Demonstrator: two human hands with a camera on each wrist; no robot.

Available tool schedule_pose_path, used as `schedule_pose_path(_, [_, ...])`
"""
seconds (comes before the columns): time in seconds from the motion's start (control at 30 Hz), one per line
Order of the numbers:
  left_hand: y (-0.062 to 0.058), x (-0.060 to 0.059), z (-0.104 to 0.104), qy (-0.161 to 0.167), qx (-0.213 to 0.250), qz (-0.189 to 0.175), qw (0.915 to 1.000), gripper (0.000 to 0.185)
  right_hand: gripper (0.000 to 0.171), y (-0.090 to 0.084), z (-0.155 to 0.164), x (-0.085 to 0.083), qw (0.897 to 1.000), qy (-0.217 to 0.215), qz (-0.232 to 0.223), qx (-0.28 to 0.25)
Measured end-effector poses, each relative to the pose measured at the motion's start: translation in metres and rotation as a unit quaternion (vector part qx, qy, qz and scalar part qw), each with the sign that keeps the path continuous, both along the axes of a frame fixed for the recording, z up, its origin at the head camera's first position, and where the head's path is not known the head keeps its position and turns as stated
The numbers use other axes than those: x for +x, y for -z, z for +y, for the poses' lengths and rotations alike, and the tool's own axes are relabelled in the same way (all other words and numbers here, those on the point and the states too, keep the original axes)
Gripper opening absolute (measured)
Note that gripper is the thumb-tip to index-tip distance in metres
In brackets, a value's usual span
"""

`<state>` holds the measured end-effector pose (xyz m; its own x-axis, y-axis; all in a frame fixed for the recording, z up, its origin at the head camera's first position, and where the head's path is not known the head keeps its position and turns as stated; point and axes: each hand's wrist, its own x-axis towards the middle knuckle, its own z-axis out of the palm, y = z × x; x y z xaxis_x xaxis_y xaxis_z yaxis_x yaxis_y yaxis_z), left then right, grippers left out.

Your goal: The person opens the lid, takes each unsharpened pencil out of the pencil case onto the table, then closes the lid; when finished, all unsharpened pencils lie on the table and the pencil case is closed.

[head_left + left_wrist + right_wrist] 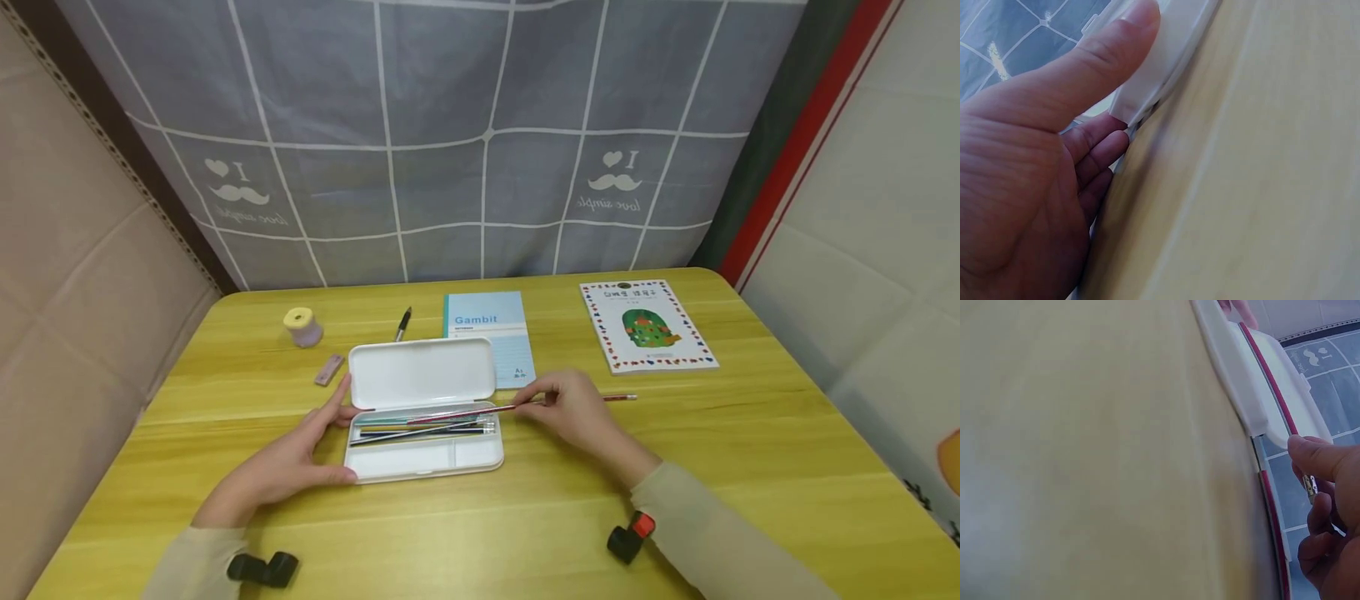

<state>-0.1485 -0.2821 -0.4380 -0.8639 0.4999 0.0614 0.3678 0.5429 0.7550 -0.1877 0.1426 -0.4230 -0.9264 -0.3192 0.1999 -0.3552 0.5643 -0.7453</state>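
A white pencil case (423, 458) lies with its lid (422, 372) raised, several pencils (420, 431) in its back compartment. My left hand (296, 462) holds the case at its left end, thumb at the front corner and fingers by the hinge side. In the left wrist view, the thumb (1100, 59) lies over the white case edge. My right hand (566, 412) pinches a red pencil (465, 413) near its silver-banded end, as the right wrist view shows; its other end is over the case. Another red pencil (621, 397) lies beyond that hand, partly hidden by it.
Behind the case are a Gambit notebook (491, 312) and a black-tipped pen (403, 323). A pink eraser-like block (329, 370) and a yellow-topped container (303, 327) stand at the left. A picture book (647, 327) lies at the back right of the wooden table (525, 533).
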Motion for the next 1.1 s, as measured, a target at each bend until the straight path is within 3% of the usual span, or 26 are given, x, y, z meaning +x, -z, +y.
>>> schedule_pose_path(0.43, [0.003,-0.001,-0.002,-0.002,-0.007,0.002,1.0000,0.129,0.010,0.006,0.022,0.003,0.999,-0.012,-0.006,-0.030])
schedule_pose_path(1.1, [0.000,-0.001,-0.002,0.000,-0.009,0.007,0.9999,0.129,0.008,0.004,0.084,0.004,0.999,0.038,-0.009,0.000])
